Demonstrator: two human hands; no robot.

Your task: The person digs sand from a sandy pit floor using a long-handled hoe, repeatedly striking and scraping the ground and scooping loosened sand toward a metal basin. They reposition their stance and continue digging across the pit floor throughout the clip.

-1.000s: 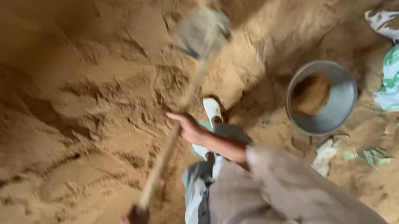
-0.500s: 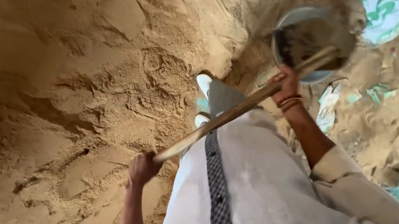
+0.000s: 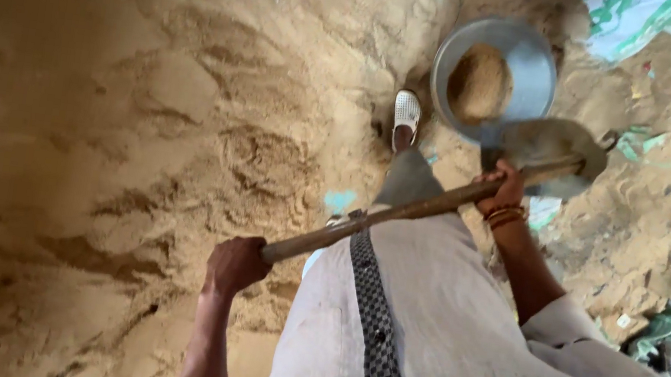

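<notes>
With both hands clamped on its stiff wooden shaft, left hand (image 3: 236, 264) at the end and right hand (image 3: 503, 188) near the blade, the sand-laden shovel (image 3: 553, 147) hangs front-heavy over the metal pan (image 3: 537, 64).

white shoe (image 3: 407, 109), green-white sacks (image 3: 631, 16)

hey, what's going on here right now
A person stands by a big sand pile, holding a wooden-handled shovel with both hands: left hand at the handle's end, right hand near the blade. The sand-loaded blade is at the rim of a round metal pan that already holds some sand.
</notes>
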